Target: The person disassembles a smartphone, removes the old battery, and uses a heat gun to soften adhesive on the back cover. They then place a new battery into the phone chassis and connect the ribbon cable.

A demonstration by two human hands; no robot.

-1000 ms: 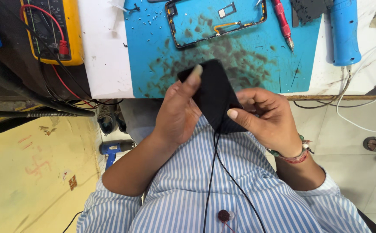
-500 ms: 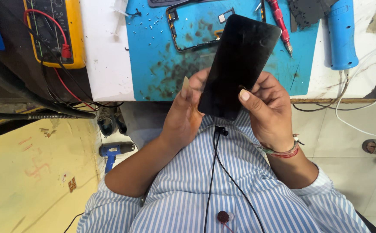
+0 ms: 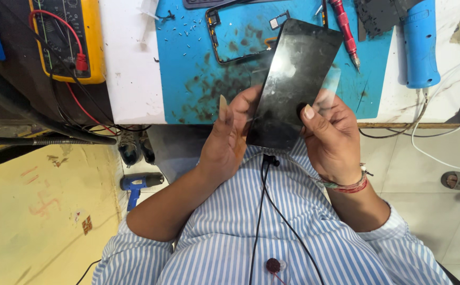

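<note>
A black phone screen panel (image 3: 293,79) is tilted up over the edge of the blue work mat (image 3: 187,63), its glass dusty and glinting. My left hand (image 3: 230,137) cups its lower left edge from below. My right hand (image 3: 330,137) grips its right side, the thumb pressed on the glass near the lower middle, and a thin clear film (image 3: 331,87) sticks out by the fingers. A black cable (image 3: 261,211) hangs from below the panel down my striped shirt.
On the mat lie a phone frame (image 3: 224,39), small screws (image 3: 187,29) and a red screwdriver (image 3: 344,29). A blue tool (image 3: 419,42) lies at the right, a yellow multimeter (image 3: 69,37) with a red lead at the left. A small blue tool (image 3: 137,184) lies on the floor.
The panel has swung from folded down against my chest to raised and turned glass-up over the mat. Both hands shifted along its lower edges.
</note>
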